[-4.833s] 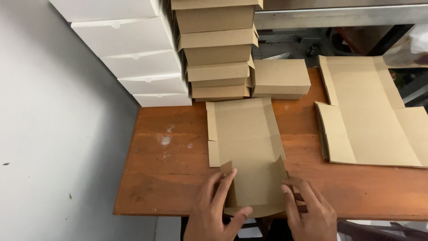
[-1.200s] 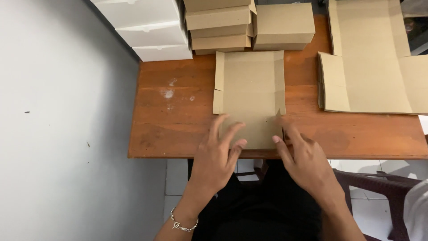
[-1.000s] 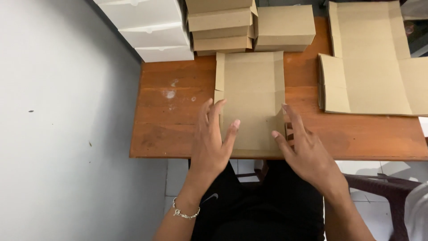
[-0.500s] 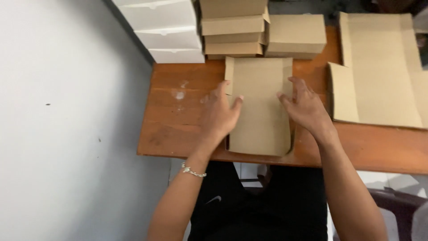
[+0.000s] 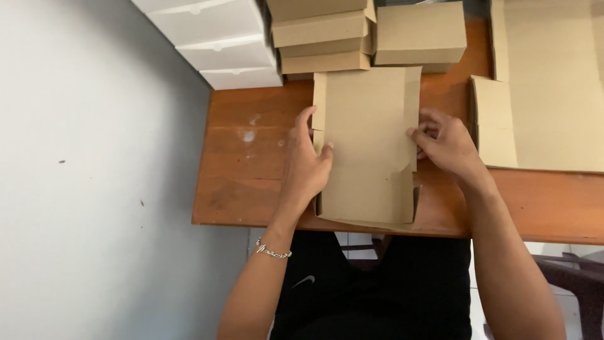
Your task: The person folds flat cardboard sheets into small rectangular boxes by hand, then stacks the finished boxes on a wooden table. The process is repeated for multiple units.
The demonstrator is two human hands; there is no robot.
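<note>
Plain brown cardboard sheet [image 5: 368, 145], reddish-brown wooden table [image 5: 251, 182], white boxes [image 5: 220, 44], silver bracelet [image 5: 272, 252].
</note>
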